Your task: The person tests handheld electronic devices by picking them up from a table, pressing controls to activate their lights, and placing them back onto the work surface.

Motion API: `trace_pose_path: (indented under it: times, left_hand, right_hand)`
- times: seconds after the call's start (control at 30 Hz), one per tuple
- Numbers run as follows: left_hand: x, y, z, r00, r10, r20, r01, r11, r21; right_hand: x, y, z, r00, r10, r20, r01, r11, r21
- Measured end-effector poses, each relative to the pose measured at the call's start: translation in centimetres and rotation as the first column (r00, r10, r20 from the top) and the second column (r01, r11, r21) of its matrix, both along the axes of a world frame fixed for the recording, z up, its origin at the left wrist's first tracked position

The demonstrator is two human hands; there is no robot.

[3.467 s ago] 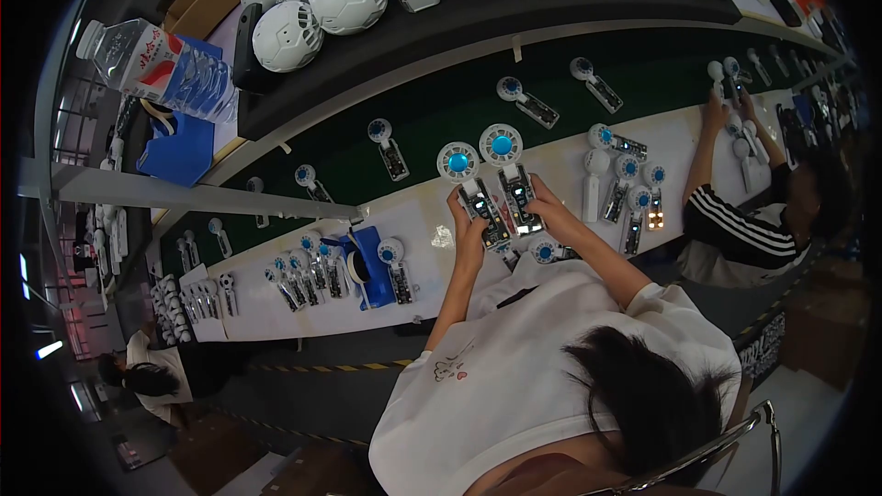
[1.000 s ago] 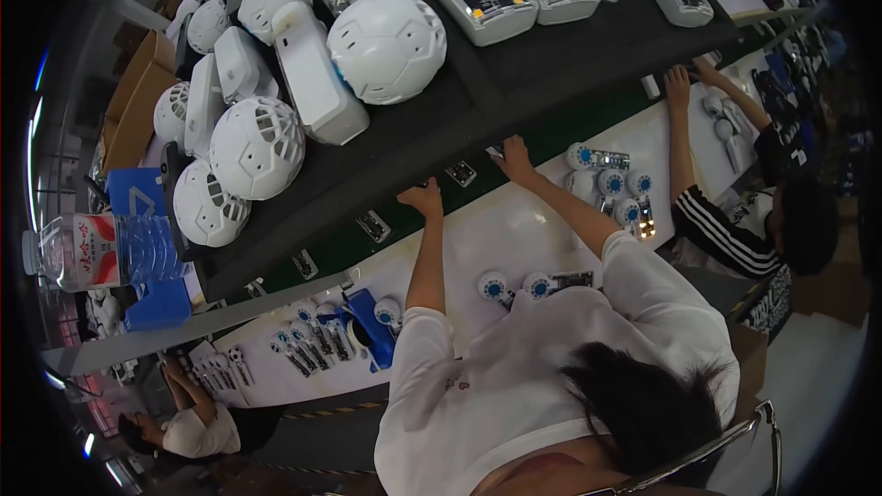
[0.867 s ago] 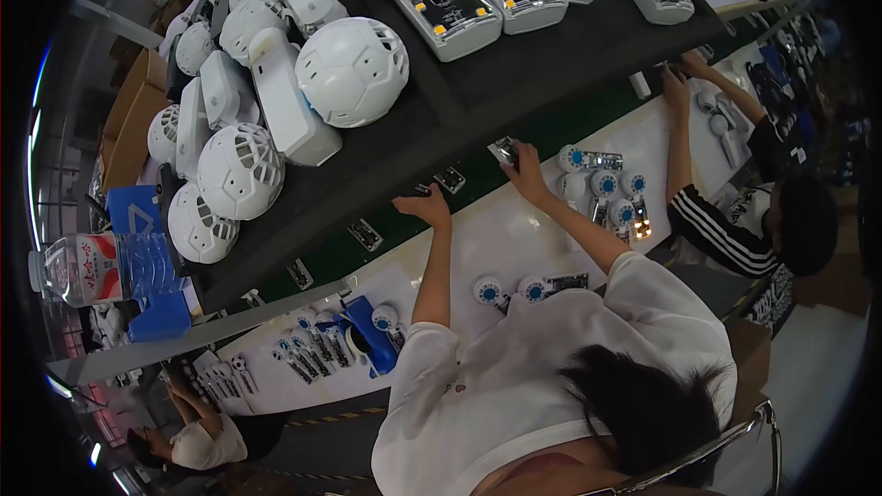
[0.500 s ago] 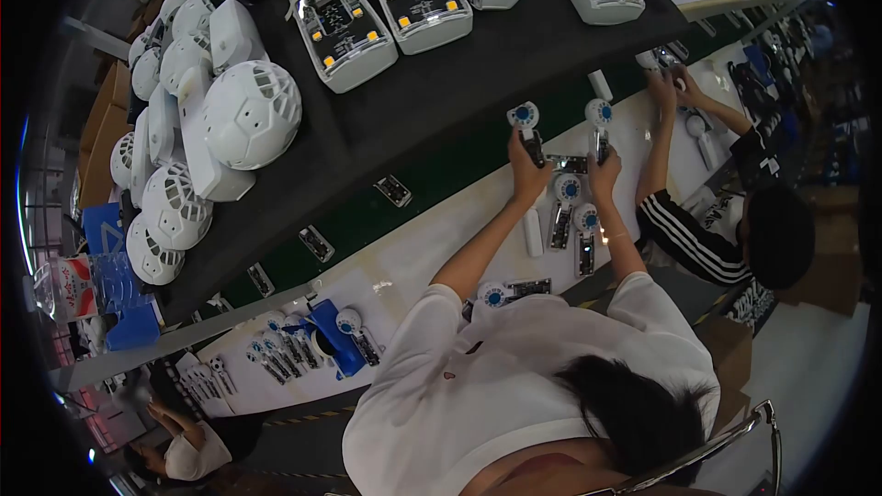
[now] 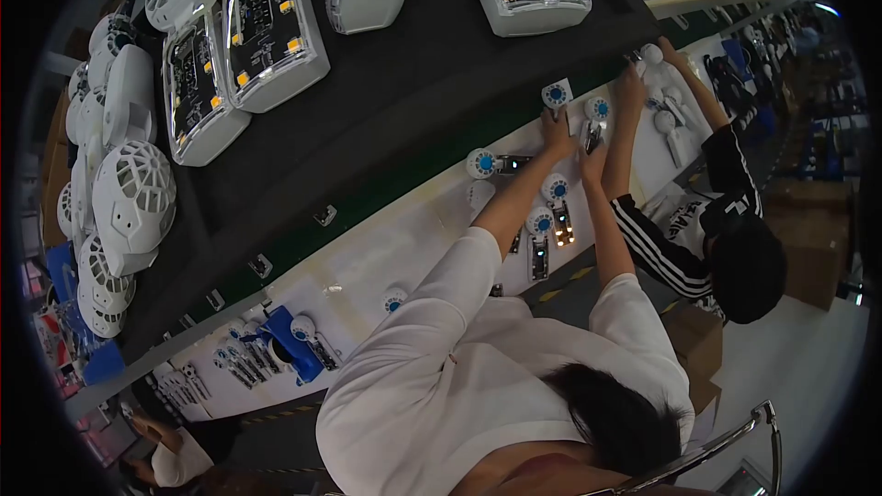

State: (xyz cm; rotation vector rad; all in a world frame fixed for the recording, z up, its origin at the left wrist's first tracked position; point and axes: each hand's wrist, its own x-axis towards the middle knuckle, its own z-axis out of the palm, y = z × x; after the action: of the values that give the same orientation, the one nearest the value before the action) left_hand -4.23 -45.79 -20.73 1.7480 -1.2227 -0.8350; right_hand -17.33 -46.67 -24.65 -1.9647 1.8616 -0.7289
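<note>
My left hand (image 5: 557,136) is wrapped around the handle of a small handheld fan, whose round white head with a blue centre (image 5: 554,95) rests over a white patch by the belt's edge. Just right of it, my right hand (image 5: 593,162) grips a second handheld fan (image 5: 597,110) by its clear-cased handle. Between my forearms, a fan with a lit circuit board (image 5: 562,220) lies on the white worktop, and another fan (image 5: 539,243) lies beside it. Left of my left forearm is one more fan (image 5: 481,163), handle pointing right.
A dark shelf (image 5: 404,83) crosses above, carrying white fan housings (image 5: 133,193) and large clear-cased units (image 5: 276,32). Below it runs a green belt (image 5: 303,243) with small parts. More fans and a blue holder (image 5: 299,344) stand left. A co-worker in striped black sleeves (image 5: 648,239) works close on my right.
The camera view has shifted. My left hand and its fan have moved up and right, nearer the belt. A board between my forearms now glows.
</note>
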Motion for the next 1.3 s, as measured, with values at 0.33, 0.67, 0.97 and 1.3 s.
trace_pose_path:
  times: [0.33,0.67,0.97,1.3]
  left_hand:
    - [11.9,22.2,9.9,0.979,0.024,-0.201,-0.078,0.962,-0.263]
    - [9.8,51.6,3.7,0.662,0.688,0.295,-0.744,0.560,0.364]
    - [8.0,48.8,2.3,0.789,0.576,0.214,-0.611,0.697,0.377]
    - [16.3,46.5,-1.1,0.617,0.753,0.229,-0.784,0.613,0.095]
  right_hand:
    - [3.9,18.1,11.3,0.801,0.435,0.412,-0.522,0.844,0.124]
    - [6.4,28.5,11.4,0.226,0.954,0.195,-0.928,0.151,0.340]
    - [7.0,29.6,7.6,0.247,0.960,0.135,-0.899,0.175,0.402]
    - [15.8,32.5,3.5,0.570,0.743,0.351,-0.805,0.418,0.422]
